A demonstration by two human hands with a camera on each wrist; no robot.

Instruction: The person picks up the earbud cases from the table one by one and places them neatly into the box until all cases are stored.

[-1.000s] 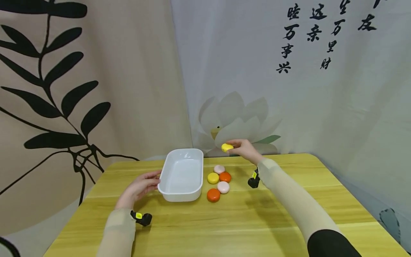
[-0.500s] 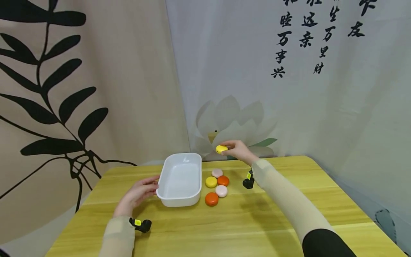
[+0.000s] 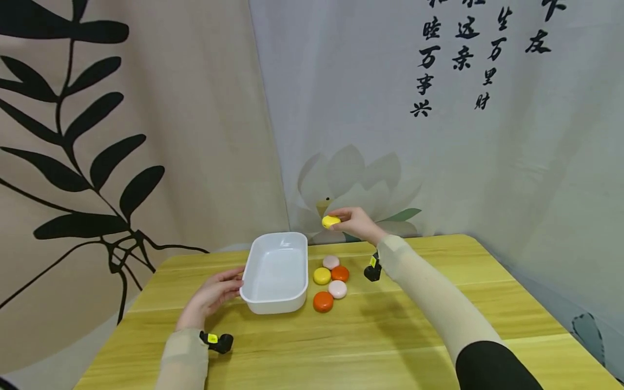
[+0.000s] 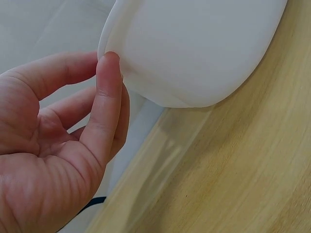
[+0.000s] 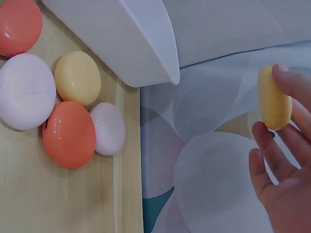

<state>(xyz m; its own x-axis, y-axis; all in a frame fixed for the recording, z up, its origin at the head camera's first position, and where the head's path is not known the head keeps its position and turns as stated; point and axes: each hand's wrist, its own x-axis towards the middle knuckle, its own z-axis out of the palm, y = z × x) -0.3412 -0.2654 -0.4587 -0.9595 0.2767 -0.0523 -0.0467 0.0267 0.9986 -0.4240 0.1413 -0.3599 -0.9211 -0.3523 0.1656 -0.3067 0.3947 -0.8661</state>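
My right hand (image 3: 359, 223) holds a small yellow rounded disc (image 3: 331, 222) in the air, above the table's far edge and right of the white tray (image 3: 275, 307). In the right wrist view, thumb and fingertips pinch this yellow disc (image 5: 274, 99), which has a faint seam. At the tray's left side, my left hand (image 3: 210, 297) pinches the rim between thumb and finger, as the left wrist view shows with the tray (image 4: 194, 53) close up. The tray's inside looks bare. Just right of it lie another yellow disc (image 3: 322, 275), two orange discs (image 3: 323, 301) and two pale pink discs (image 3: 337, 289).
The light wooden table (image 3: 273, 357) ends just behind the tray. A printed curtain (image 3: 351, 179) hangs behind it. Each wrist carries a small black camera (image 3: 372, 270).
My right hand has carried the yellow disc a little to the left, nearer the tray. The left hand keeps its place at the tray. The head view has shifted slightly.
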